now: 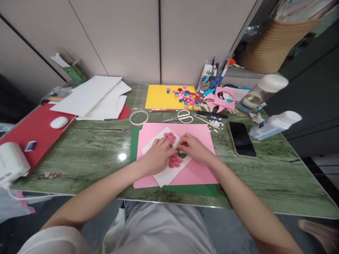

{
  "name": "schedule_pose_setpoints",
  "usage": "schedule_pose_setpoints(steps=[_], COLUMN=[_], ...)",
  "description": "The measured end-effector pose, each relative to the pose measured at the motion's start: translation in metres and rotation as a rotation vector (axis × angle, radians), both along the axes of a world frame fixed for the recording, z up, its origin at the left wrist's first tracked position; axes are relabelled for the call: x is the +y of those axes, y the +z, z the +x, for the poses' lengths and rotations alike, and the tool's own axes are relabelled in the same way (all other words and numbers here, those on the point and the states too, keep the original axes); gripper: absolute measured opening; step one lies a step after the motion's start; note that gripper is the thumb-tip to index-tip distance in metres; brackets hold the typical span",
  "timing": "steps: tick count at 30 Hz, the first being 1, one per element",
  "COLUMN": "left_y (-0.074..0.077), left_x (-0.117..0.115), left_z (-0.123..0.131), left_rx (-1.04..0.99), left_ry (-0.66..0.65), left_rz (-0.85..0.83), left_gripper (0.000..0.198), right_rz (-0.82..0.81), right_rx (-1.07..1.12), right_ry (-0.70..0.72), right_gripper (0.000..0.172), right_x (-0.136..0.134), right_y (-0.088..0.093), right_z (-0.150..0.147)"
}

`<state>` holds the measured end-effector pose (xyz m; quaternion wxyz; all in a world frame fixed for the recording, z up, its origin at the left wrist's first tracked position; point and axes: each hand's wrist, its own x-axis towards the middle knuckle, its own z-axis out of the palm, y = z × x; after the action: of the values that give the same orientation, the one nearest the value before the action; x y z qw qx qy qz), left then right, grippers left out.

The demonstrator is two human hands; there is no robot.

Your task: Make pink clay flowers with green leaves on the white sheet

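Note:
A white paper sheet (162, 178) lies tilted on pink paper (203, 173) in front of me. Rolled pink paper flowers (175, 161) form one cluster on its lower part, and more pink rolls (170, 136) sit near its top corner. My left hand (158, 156) rests over the sheet between these clusters, fingers bent and thumb pointing right. From the right, my right hand (194, 147) meets it with thumb and forefinger pinched together. A dark green paper leaf (182, 154) shows just below those fingertips. Whatever sits between the fingers of either hand is too small or hidden to make out.
White-handled scissors (182, 117), a tape roll (139, 118) and a pencil (164, 110) lie beyond the pink paper. Behind them, yellow paper (156, 97) carries several coloured paper rolls. A phone (241, 138) and a white bottle (275, 125) are at right; a mouse (59, 122) is left.

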<state>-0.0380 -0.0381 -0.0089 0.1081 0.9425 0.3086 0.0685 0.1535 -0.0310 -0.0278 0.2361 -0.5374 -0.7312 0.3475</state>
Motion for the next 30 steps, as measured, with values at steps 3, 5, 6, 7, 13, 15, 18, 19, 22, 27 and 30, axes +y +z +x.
schedule_pose_setpoints(steps=[3, 5, 6, 7, 13, 15, 18, 19, 22, 27, 30], left_y=[0.001, 0.001, 0.001, 0.0, -0.004, -0.007, -0.008, -0.008, -0.004, 0.002, 0.003], left_x=[0.0, 0.0, 0.0, 0.0, 0.002, 0.002, 0.003, 0.003, 0.004, 0.011, 0.016], left_z=[0.0, 0.0, 0.0, 0.0, 0.001, 0.001, 0.0, 0.0, -0.004, -0.011, -0.015], left_rx=[0.003, 0.008, 0.01, 0.012, 0.004, -0.018, -0.081, -0.107, -0.173, -0.205, -0.204], left_ry=[0.006, 0.003, 0.002, 0.003, 0.014, 0.022, 0.057, 0.075, 0.12, 0.174, 0.199], left_rz=[-0.01, -0.017, -0.018, -0.017, -0.013, -0.015, -0.012, -0.007, 0.014, 0.041, 0.051], left_gripper=[0.029, 0.03, 0.029, 0.029, 0.028, 0.029, 0.032, 0.032, 0.034, 0.038, 0.038], right_rz=[0.007, 0.013, 0.012, 0.008, -0.003, -0.006, -0.022, -0.025, -0.033, -0.012, -0.017], right_rx=[-0.001, -0.009, -0.015, -0.015, 0.009, -0.003, -0.013, -0.022, -0.064, -0.132, -0.152], right_ry=[-0.003, -0.004, -0.007, -0.011, -0.07, -0.07, -0.065, -0.063, -0.032, 0.041, 0.022], right_gripper=[0.009, 0.009, 0.009, 0.009, 0.023, 0.028, 0.031, 0.031, 0.033, 0.033, 0.033], right_x=[0.0, 0.0, 0.0, -0.001, 0.0, 0.002, 0.003, 0.003, 0.001, -0.001, 0.0], right_y=[-0.001, -0.001, -0.001, -0.001, 0.001, 0.002, 0.003, 0.003, 0.004, 0.006, 0.005], right_z=[0.0, 0.0, 0.0, 0.0, 0.003, 0.005, 0.008, 0.008, 0.006, 0.004, 0.003])
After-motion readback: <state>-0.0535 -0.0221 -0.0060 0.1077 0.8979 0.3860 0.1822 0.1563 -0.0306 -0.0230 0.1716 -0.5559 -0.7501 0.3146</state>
